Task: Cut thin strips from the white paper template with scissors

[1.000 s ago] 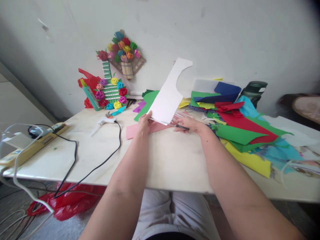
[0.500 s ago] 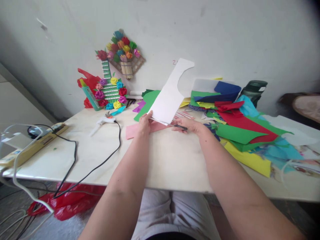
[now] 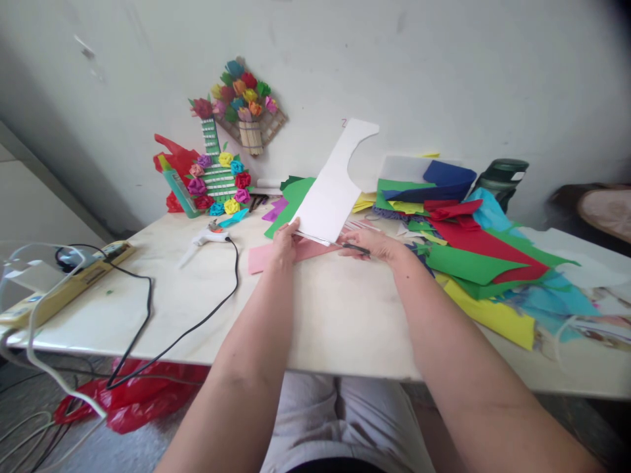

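My left hand [image 3: 284, 244] pinches the lower left corner of a tall white cut-out sheet [image 3: 331, 190] and holds it upright over the table. My right hand [image 3: 373, 244] is closed on dark-handled scissors [image 3: 355, 248], whose blades meet the sheet's bottom edge. A pink paper piece [image 3: 276, 255] lies flat under both hands.
A heap of coloured paper sheets [image 3: 473, 259] covers the right of the table [image 3: 335, 315]. A glue gun [image 3: 210, 238] with a black cord, paper-flower crafts [image 3: 219, 180], a wall flower basket [image 3: 246, 105] and a dark bottle [image 3: 500, 177] stand behind. A yellow power strip [image 3: 64, 286] lies left.
The white sheet wobbles slightly, its top tilting a little right then back. Both hands stay in nearly the same place at its bottom edge.
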